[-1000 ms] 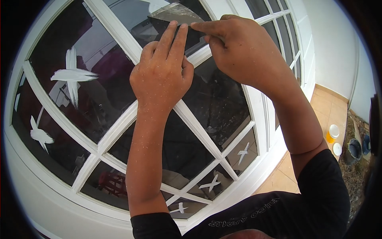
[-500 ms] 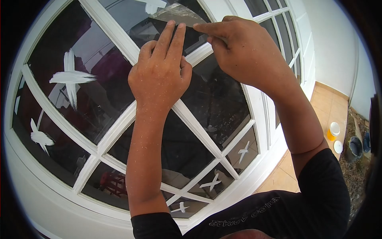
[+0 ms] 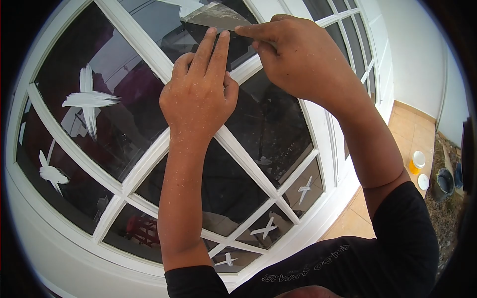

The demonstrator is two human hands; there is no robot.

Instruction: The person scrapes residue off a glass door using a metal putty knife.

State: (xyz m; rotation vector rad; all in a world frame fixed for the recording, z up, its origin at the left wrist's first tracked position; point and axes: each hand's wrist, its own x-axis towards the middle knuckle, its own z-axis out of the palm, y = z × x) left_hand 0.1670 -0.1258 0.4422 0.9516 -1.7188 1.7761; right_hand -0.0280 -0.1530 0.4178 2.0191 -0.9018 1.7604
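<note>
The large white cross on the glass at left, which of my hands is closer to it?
Left. Your left hand is to the right of the white cross; your right hand is farther right, beyond the left.

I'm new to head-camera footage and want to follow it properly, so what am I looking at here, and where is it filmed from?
There is no machine here, just a person with bare hands. One camera, worn on the head, looks forward and down, so the arms reach up from the bottom.

They reach over a white frame with dark glass panes, several marked with white brushed crosses. The left hand has two fingers stretched out; the right hand points its index finger towards them. I can't tell whether the right one holds anything, nor whether the greyish wedge shape by the fingertips is an object or a reflection.

At the right, a yellow-and-white tub and a white disc lie on tiled floor.
</note>
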